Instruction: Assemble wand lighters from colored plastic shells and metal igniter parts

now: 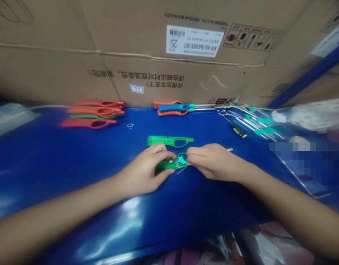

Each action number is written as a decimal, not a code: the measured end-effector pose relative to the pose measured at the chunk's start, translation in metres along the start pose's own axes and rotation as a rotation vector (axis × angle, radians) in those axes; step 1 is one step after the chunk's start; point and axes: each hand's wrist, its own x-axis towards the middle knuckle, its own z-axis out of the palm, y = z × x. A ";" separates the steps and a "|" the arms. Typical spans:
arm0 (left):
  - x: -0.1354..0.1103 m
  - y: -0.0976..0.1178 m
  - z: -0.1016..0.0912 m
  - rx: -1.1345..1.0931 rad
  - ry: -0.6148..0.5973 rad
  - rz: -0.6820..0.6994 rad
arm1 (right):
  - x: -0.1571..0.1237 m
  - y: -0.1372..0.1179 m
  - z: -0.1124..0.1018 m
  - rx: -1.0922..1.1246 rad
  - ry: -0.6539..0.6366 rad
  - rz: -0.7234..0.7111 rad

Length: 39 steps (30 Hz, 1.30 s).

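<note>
My left hand (147, 167) lies on the blue table (75, 165), fingers curled round a green plastic lighter shell (165, 165). My right hand (210, 160) pinches a thin metal tube (229, 149) and presses at the shell's teal trigger piece (182, 159); small wires show there. A second green shell half (169, 140) lies flat just beyond both hands, untouched.
Red and green shell halves (93, 114) are stacked at the back left. Assembled lighters (183, 108) lie at the back centre. Metal tubes with teal parts (254, 123) and a screwdriver (237, 129) sit at the right. A large cardboard box (158, 51) walls the back.
</note>
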 end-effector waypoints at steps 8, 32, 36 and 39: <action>-0.002 -0.002 0.001 0.053 0.022 0.066 | 0.002 -0.001 -0.003 -0.022 -0.036 0.013; -0.001 0.000 -0.004 0.364 -0.067 0.224 | 0.001 -0.005 -0.007 0.206 -0.060 0.099; -0.001 0.000 -0.005 0.293 -0.047 0.211 | -0.002 -0.002 -0.012 0.355 0.007 0.117; -0.001 0.000 -0.005 0.281 -0.032 0.204 | -0.005 0.002 -0.012 0.387 0.046 0.117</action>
